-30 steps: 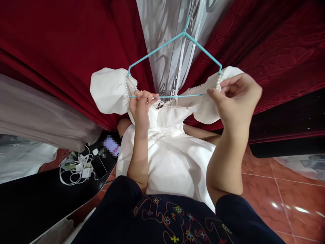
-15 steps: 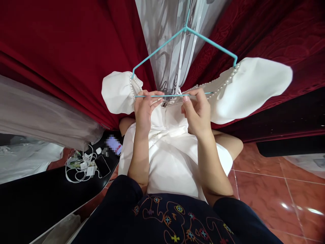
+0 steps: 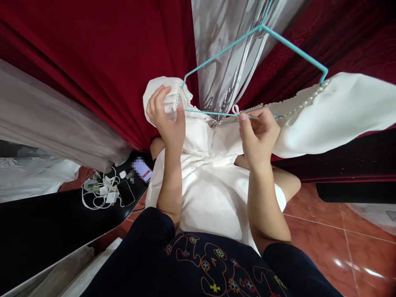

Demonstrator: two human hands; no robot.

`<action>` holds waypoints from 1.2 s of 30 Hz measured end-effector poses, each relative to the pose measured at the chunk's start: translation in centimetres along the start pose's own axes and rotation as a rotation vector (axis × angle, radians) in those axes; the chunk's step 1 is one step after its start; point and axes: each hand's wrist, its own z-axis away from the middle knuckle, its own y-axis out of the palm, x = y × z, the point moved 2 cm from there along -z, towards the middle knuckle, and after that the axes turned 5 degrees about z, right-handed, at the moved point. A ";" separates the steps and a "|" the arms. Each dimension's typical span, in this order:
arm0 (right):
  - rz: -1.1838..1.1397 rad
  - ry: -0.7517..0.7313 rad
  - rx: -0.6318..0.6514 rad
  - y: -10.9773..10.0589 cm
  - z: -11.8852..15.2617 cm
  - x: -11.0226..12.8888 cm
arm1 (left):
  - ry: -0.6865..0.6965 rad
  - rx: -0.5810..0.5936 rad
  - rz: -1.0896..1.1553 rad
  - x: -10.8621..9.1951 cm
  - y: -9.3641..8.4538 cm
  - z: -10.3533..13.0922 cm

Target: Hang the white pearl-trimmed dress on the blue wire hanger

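A white dress [image 3: 213,185] with puffed sleeves and pearl-beaded edges lies over my lap, its shoulders on a teal hanger [image 3: 227,48]. My left hand [image 3: 168,119] is at the left puffed sleeve [image 3: 154,84], fingers curved apart from the thumb around the beaded edge. With thumb and fingers pinched, my right hand [image 3: 260,132] grips the hanger's lower bar near its middle. A small white loop [image 3: 235,109] stands up beside my right fingertips.
To the left, a black table [image 3: 62,222] bears a tangle of white cables [image 3: 100,192], a dark phone [image 3: 126,193] and a lit phone [image 3: 142,170]. Red curtains [image 3: 102,53] and sheer grey fabric [image 3: 213,53] hang ahead, above a red tiled floor [image 3: 321,235].
My left hand has moved left from the lower bar to the sleeve and opened wider. The hanger and upper dress have shifted right, along with my right hand.
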 end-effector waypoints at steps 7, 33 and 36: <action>0.004 0.006 -0.051 -0.4 -0.6 0.3 | -0.149 -0.068 0.115 3.7 0.1 -4.6; -0.016 0.008 -0.062 0.9 0.2 0.7 | -0.219 0.107 0.504 4.1 2.8 3.1; 0.006 -0.030 -0.121 0.5 0.4 1.2 | -0.276 0.032 0.479 4.0 3.6 3.7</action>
